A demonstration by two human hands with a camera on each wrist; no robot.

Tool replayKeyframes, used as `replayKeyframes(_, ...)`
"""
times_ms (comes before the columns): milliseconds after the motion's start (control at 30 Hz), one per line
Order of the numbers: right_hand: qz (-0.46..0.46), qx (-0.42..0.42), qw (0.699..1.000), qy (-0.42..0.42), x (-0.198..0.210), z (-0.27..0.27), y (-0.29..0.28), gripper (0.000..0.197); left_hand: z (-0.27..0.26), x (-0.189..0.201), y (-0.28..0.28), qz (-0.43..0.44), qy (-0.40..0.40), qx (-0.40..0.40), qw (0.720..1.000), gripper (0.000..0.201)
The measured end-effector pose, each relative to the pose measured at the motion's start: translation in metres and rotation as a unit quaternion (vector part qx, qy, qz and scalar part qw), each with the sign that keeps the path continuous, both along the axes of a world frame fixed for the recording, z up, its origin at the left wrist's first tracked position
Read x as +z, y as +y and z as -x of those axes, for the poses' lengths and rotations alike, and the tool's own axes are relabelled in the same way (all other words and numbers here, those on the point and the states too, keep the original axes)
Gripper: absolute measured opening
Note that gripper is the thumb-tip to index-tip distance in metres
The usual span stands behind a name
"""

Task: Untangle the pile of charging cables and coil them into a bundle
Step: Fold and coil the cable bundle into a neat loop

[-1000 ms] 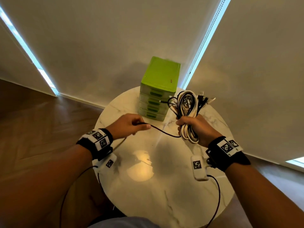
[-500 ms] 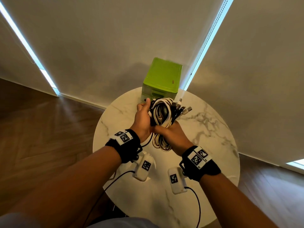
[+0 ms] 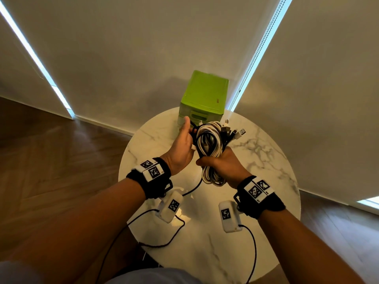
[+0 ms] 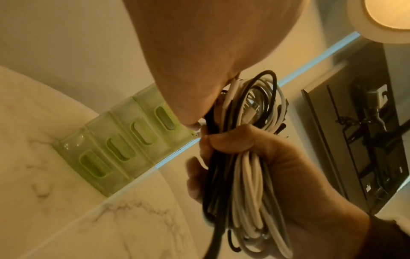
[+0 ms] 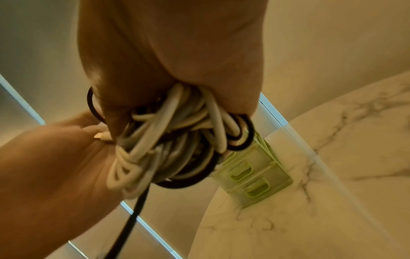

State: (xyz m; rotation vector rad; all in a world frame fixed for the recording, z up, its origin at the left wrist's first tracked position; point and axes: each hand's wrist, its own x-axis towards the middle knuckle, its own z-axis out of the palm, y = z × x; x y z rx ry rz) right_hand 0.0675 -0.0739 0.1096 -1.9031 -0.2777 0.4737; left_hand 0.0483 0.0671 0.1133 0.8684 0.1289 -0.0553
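A coiled bundle of white and black charging cables [image 3: 209, 140] [image 4: 250, 175] [image 5: 168, 140] is held upright above the round marble table [image 3: 266, 160]. My right hand [image 3: 219, 163] [image 4: 255, 140] grips its lower middle in a fist. My left hand [image 3: 183, 144] [image 5: 44, 157] lies against the coil's left side, thumb pointing up, its fingers round a black cable at the loop's edge. Several plugs [image 3: 233, 132] fan out at the upper right. A loose black cable tail [image 3: 193, 188] [image 5: 126, 226] hangs from the bundle toward the table.
A green drawer box [image 3: 205, 93] [image 4: 115, 149] [image 5: 250, 177] stands at the table's far edge, just behind the hands. White curtains hang behind it. Wooden floor lies on both sides of the table.
My left hand has carried the black cable from the left up to the bundle. Both hands came together and moved farther out toward the green box. The last half second shows little movement.
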Motion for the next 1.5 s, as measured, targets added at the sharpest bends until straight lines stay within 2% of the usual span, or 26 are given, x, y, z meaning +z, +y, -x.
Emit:
replayKeyframes(133, -0.047, -0.027, 0.998, 0.036, 0.002, -0.001, -0.001, 0.01, 0.0, -0.002, 0.004, -0.054, 0.003, 0.03, 0.998, 0.055)
replayKeyframes(200, -0.085, -0.079, 0.992, 0.055, 0.002, -0.005, -0.002, 0.01, 0.005, -0.012, 0.008, -0.176, 0.012, 0.015, 0.984, 0.051)
replayKeyframes(300, -0.109, -0.147, 0.982, 0.044, -0.001, -0.011, -0.006, 0.011, 0.027, -0.038, 0.023, -0.385, -0.01, -0.124, 0.914, 0.053)
replayKeyframes(400, -0.145, -0.17, 0.972, 0.072, 0.0, -0.009, -0.009, 0.008, 0.05, -0.051, 0.035, -0.454, -0.052, -0.26, 0.851, 0.051)
replayKeyframes(500, -0.256, -0.166, 0.93, 0.202, 0.002, -0.002, -0.003, 0.011, 0.054, -0.054, 0.036, -0.522, -0.071, -0.292, 0.798, 0.044)
replayKeyframes(567, -0.308, -0.145, 0.898, 0.278, 0.005, 0.004, 0.004, 0.015, 0.051, -0.056, 0.037, -0.542, -0.07, -0.287, 0.787, 0.042)
replayKeyframes(667, -0.3, -0.092, 0.893, 0.323, 0.009, 0.01, 0.005, 0.023, 0.042, -0.06, 0.045, -0.571, -0.073, -0.259, 0.776, 0.042)
replayKeyframes(767, -0.267, -0.043, 0.91, 0.314, 0.012, 0.01, -0.005, 0.022, 0.036, -0.065, 0.066, -0.599, -0.062, -0.215, 0.769, 0.055)
replayKeyframes(900, -0.215, -0.021, 0.944, 0.251, 0.01, 0.007, -0.019, 0.012, 0.028, -0.071, 0.098, -0.661, -0.091, -0.186, 0.721, 0.071)
replayKeyframes(1000, -0.12, -0.004, 0.975, 0.185, 0.005, 0.01, -0.024, 0.011, 0.018, -0.074, 0.11, -0.688, -0.165, -0.059, 0.704, 0.06)
replayKeyframes(1067, -0.077, -0.001, 0.985, 0.153, 0.004, 0.014, -0.023, 0.011, 0.011, -0.071, 0.108, -0.69, -0.191, 0.029, 0.698, 0.048)
replayKeyframes(1100, -0.072, -0.001, 0.987, 0.144, 0.004, 0.016, -0.02, 0.008, 0.009, -0.069, 0.102, -0.672, -0.186, 0.046, 0.716, 0.043)
replayKeyframes(1167, -0.08, -0.003, 0.988, 0.129, 0.002, 0.021, -0.012, 0.01, 0.009, -0.06, 0.08, -0.578, -0.134, 0.035, 0.804, 0.025)
replayKeyframes(1233, -0.093, -0.026, 0.99, 0.103, 0.0, 0.022, -0.005, 0.021, 0.011, -0.05, 0.056, -0.442, -0.06, 0.03, 0.894, 0.013)
replayKeyframes(1300, -0.095, -0.047, 0.992, 0.073, -0.002, 0.021, 0.002, 0.027, 0.012, -0.039, 0.036, -0.276, 0.004, 0.04, 0.96, 0.016)
replayKeyframes(1367, -0.084, -0.055, 0.994, 0.047, -0.004, 0.019, 0.005, 0.029, 0.01, -0.026, 0.022, -0.138, 0.053, 0.069, 0.987, 0.017)
replayKeyframes(1433, -0.066, -0.059, 0.996, 0.028, -0.005, 0.019, 0.007, 0.026, 0.004, -0.018, 0.014, -0.041, 0.093, 0.09, 0.991, 0.022)
replayKeyframes(1500, -0.048, -0.047, 0.998, 0.016, -0.007, 0.019, 0.007, 0.026, 0.001, -0.012, 0.011, 0.006, 0.109, 0.041, 0.993, 0.047)
